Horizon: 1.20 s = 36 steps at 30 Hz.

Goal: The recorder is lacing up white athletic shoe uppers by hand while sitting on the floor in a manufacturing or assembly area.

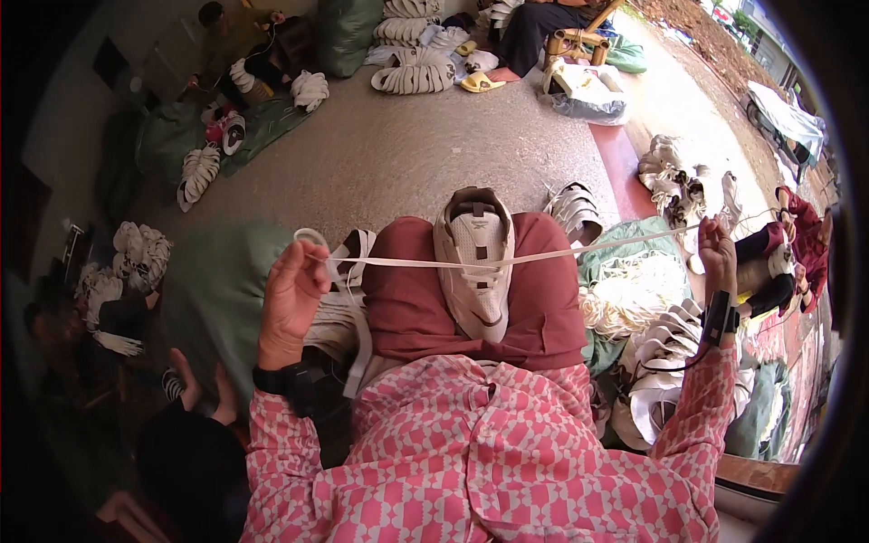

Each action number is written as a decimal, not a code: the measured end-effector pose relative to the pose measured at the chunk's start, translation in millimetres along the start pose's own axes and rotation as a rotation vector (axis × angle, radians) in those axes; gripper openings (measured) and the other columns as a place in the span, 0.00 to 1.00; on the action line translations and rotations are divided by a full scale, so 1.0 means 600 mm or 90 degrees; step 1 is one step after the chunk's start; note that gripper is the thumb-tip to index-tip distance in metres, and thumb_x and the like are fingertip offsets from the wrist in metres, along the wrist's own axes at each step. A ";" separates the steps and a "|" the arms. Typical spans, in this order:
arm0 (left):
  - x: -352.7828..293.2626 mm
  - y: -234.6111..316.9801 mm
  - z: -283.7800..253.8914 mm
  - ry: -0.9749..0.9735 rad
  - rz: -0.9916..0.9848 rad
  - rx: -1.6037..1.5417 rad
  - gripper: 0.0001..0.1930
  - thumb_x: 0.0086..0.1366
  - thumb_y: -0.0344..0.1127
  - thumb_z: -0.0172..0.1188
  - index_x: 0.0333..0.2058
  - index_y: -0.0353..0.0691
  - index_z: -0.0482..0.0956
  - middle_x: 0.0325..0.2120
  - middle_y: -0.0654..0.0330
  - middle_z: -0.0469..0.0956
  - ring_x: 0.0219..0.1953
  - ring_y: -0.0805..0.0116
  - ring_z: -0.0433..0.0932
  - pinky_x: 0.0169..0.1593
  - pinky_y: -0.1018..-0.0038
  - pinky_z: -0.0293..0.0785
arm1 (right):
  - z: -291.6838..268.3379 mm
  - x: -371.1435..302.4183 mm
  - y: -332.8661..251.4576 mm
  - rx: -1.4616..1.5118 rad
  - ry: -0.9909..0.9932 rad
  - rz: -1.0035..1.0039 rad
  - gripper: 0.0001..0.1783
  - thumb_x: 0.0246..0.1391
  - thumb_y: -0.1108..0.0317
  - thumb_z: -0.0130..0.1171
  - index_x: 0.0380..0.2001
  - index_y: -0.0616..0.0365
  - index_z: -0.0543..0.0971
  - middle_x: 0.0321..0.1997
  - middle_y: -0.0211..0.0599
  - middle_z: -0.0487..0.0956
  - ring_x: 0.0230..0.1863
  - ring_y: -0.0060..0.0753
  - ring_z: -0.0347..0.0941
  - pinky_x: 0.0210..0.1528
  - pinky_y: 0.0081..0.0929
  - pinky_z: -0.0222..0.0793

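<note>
A cream and beige shoe upper (472, 299) with a brown collar lies on my lap, its toe pointing toward my body. Across it runs a long white shoelace (407, 263), pulled nearly straight between my hands. My left hand (295, 282) is closed in a pinch on one end, left of my knees. Far out to the right and a little higher, my right hand (717, 252) grips the other end with its fingers closed. Whether the lace passes through any eyelets is too small to tell.
A green sack (213, 303) stands by my left knee. To my right are a bundle of white laces (638, 294) on green sacking and stacked shoe uppers (656, 362). Other people sit around with more uppers. Yellow slippers (481, 82) lie ahead on the floor.
</note>
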<state>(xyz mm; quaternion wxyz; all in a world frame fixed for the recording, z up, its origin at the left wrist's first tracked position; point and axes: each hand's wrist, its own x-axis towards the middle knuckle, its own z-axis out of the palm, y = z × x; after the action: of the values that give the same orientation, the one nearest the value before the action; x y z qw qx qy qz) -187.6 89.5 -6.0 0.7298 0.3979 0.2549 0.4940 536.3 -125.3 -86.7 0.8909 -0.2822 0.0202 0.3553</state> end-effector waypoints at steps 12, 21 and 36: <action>0.007 -0.080 -0.036 0.039 0.019 0.882 0.16 0.60 0.33 0.63 0.46 0.35 0.78 0.39 0.56 0.79 0.39 0.65 0.79 0.40 0.73 0.73 | 0.164 -0.193 0.300 -0.406 -0.118 0.065 0.09 0.60 0.66 0.56 0.40 0.59 0.75 0.21 0.24 0.71 0.17 0.16 0.64 0.21 0.19 0.66; 0.035 -0.150 0.159 -0.309 0.284 0.890 0.28 0.51 0.30 0.69 0.51 0.40 0.69 0.45 0.55 0.72 0.45 0.56 0.75 0.50 0.68 0.72 | 0.342 -0.269 0.151 -0.286 -0.241 -0.395 0.15 0.67 0.68 0.46 0.49 0.68 0.70 0.50 0.55 0.77 0.50 0.46 0.77 0.51 0.37 0.77; 0.116 -0.034 -0.013 -0.247 -0.291 0.150 0.14 0.68 0.44 0.56 0.30 0.40 0.76 0.15 0.75 0.59 0.16 0.85 0.55 0.18 0.83 0.49 | 0.137 -0.137 -0.018 0.073 -0.338 -0.041 0.33 0.50 0.92 0.35 0.63 0.76 0.54 0.70 0.60 0.53 0.72 0.52 0.48 0.74 0.41 0.48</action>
<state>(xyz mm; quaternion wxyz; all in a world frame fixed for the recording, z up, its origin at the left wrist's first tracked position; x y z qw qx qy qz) -156.4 152.2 -25.4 0.8060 0.4987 0.2491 0.1993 468.0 -140.2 7.3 0.8904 -0.1288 -0.2032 0.3865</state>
